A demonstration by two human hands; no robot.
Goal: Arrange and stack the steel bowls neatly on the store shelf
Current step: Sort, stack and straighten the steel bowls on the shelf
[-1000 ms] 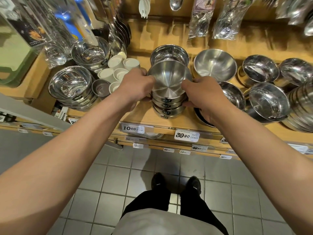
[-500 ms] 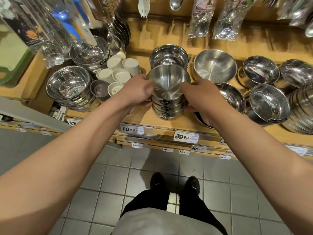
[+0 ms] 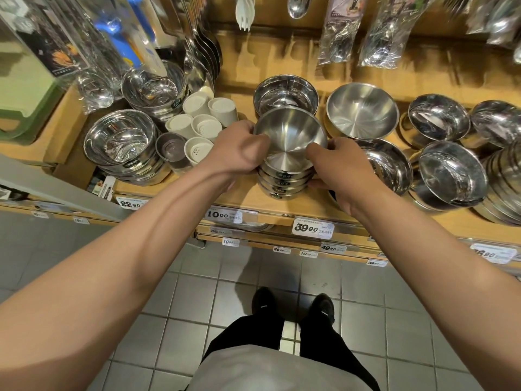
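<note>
Left hand (image 3: 239, 148) and right hand (image 3: 338, 165) grip the stack of steel bowls (image 3: 287, 153).

You are standing in a shop, in its kitchenware aisle; the light wooden display shelf (image 3: 282, 203) in front of you carries white printed price tags (image 3: 312, 228) along its front edge; shiny stacked steel bowls (image 3: 284, 176) sit out as stock; clear plastic packets of cutlery (image 3: 337, 38) hang above; grey square floor tiles (image 3: 197, 300) lie underfoot.

Both hands (image 3: 239, 149) (image 3: 337, 167) curled, arms outstretched.
</note>
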